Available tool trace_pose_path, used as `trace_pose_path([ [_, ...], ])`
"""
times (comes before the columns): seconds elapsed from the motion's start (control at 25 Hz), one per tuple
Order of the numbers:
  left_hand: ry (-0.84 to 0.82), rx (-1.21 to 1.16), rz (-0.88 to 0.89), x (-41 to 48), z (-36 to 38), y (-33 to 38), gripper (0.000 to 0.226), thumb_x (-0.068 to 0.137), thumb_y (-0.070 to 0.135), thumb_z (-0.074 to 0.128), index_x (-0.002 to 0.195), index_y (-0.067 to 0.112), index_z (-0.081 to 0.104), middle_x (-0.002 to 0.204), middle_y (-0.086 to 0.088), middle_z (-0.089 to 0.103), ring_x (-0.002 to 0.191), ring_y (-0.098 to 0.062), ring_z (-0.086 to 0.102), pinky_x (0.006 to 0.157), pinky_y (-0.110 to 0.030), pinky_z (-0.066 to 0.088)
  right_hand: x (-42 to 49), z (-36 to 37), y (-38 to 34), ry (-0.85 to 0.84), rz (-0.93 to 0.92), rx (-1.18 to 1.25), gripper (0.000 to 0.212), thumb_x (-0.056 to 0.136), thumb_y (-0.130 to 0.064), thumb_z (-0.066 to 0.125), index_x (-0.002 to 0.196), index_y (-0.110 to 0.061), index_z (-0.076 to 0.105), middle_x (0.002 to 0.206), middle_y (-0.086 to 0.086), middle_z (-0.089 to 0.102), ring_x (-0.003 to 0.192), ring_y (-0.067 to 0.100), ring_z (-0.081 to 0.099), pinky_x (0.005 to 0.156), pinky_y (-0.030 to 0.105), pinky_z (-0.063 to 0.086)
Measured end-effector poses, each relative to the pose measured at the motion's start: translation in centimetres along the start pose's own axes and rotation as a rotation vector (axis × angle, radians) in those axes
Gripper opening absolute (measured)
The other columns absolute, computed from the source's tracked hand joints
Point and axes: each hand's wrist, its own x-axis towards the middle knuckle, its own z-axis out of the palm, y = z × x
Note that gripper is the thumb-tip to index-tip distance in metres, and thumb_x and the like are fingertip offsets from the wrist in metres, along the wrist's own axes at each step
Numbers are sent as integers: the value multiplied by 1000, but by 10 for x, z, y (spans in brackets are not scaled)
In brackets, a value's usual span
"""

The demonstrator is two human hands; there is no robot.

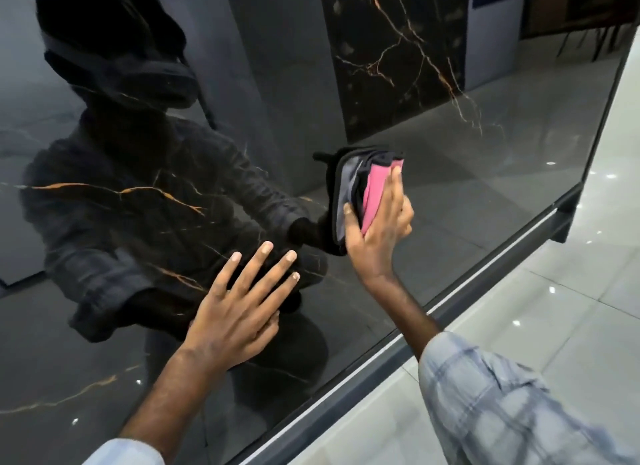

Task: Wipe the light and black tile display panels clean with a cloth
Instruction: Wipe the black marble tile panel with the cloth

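A glossy black tile panel with thin gold veins fills most of the view and mirrors a person and the room. My right hand grips a folded cloth, pink, grey and black, and holds it flat against the panel near its middle. My left hand rests on the panel lower left of the cloth, palm down, fingers straight and spread. No light-coloured panel shows in this view.
A grey metal frame runs along the panel's lower right edge. Beyond it lies a shiny pale tiled floor with light reflections. Dark furniture legs show at the top right.
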Motion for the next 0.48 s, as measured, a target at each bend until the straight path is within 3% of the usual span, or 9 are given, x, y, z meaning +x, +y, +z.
trace_pose_path([
  [0.08, 21, 8, -7, -2, 3, 2, 73, 90, 41, 62, 157, 20, 46, 173, -6, 23, 159, -36, 19, 127, -55, 8, -64, 5, 30, -91, 85, -8, 84, 92, -56, 53, 161, -29, 12, 170, 2, 18, 144, 31, 26, 113, 44, 20],
  [0.12, 29, 6, -10, -3, 4, 3, 71, 91, 41, 60, 158, 20, 46, 172, -6, 23, 159, -35, 19, 127, -55, 9, -101, 6, 46, -131, 224, -8, 85, 93, -60, 51, 162, -28, 11, 170, 3, 17, 147, 31, 24, 117, 47, 19],
  [0.24, 31, -8, -8, -3, 4, 2, 68, 94, 39, 55, 158, 20, 44, 173, -6, 23, 159, -36, 20, 126, -56, 11, -149, 16, 68, -135, 949, 106, 88, 97, -67, 46, 164, -24, 9, 171, 4, 14, 154, 34, 16, 121, 60, 18],
  [0.32, 44, -16, -9, -3, 5, 2, 67, 95, 38, 53, 159, 20, 44, 172, -6, 23, 159, -36, 21, 126, -56, 13, -127, 19, 53, -137, 1209, 65, 82, 103, -57, 44, 164, -17, 7, 172, 7, 11, 153, 38, 17, 119, 59, 19],
  [0.36, 49, -18, -11, -2, 5, 2, 66, 95, 38, 52, 158, 20, 44, 172, -6, 23, 159, -36, 21, 126, -56, 13, -109, 17, 37, -147, 1171, 14, 79, 105, -52, 43, 164, -14, 7, 172, 8, 9, 152, 40, 19, 118, 59, 20],
  [0.4, 49, -22, -16, -2, 5, 3, 66, 95, 38, 52, 158, 20, 45, 172, -6, 23, 159, -36, 20, 126, -56, 13, -93, 14, 21, -151, 1003, -36, 79, 105, -49, 43, 164, -12, 7, 172, 10, 8, 151, 40, 21, 117, 58, 22],
  [0.48, 58, -33, -24, -3, 6, 3, 64, 96, 37, 50, 158, 20, 45, 173, -6, 23, 159, -35, 19, 126, -55, 13, -72, 7, -8, -149, 459, -80, 83, 101, -49, 47, 164, -11, 9, 171, 11, 9, 147, 38, 24, 113, 56, 24],
])
